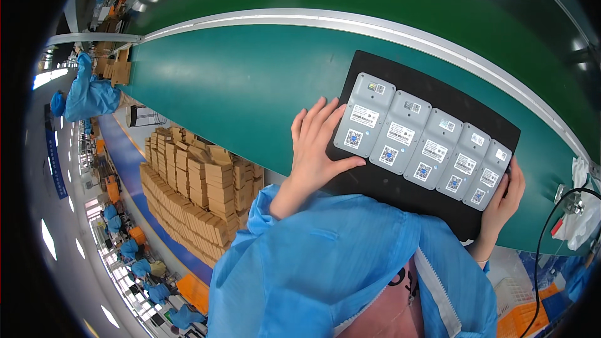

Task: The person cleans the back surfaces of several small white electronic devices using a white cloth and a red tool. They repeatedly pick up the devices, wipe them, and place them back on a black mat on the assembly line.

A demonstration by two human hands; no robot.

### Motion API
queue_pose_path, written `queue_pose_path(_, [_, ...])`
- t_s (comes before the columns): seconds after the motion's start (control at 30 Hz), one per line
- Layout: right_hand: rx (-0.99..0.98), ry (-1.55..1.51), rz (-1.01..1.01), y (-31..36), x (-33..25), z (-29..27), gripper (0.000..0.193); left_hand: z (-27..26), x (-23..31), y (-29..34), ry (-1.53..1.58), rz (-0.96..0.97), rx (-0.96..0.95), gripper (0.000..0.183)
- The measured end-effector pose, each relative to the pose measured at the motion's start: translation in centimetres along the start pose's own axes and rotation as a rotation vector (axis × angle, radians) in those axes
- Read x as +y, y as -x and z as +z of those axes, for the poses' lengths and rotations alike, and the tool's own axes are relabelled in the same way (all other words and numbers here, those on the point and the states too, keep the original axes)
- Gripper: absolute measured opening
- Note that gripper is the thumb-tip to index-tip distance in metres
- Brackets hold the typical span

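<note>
Five flat, round-cornered grey devices (432, 150) are lying side by side in a slanting row on a matte black mat (400, 74), showing hard, smooth backs with white labels (365, 114). The mat is resting on a smooth green work surface (238, 75). At the row's left end the left hand (313, 147) is spreading, its fingers slightly apart and its thumb reaching well away, by the end device's lower corner. The right hand (506, 200) is curving round the other end; whether its fingers are clamping anything I cannot tell. The thin blue jacket (300, 263) is hiding part of the mat's near edge. Brown cardboard boxes (200, 181) are standing stacked to the left, while a black cable (538, 275) is looping past crumpled clear plastic (579, 228) at the right.
</note>
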State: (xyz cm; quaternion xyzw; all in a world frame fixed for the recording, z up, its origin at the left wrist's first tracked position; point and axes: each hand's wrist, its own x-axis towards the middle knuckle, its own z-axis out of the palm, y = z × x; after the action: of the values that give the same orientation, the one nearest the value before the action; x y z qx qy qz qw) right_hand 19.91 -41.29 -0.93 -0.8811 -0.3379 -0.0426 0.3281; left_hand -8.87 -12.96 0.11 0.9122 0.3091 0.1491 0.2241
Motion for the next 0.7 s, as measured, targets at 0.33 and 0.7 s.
queue_pose_path(0.33, [0.070,-0.158,0.103,0.7,0.6,0.1,0.071,-0.2,0.5,-0.4,-0.026,0.011,-0.017,0.104])
queue_pose_path(0.7, [0.141,-0.256,-0.031,0.2,0.7,0.5,0.084,0.2,-0.2,0.1,-0.044,0.008,-0.026,0.101])
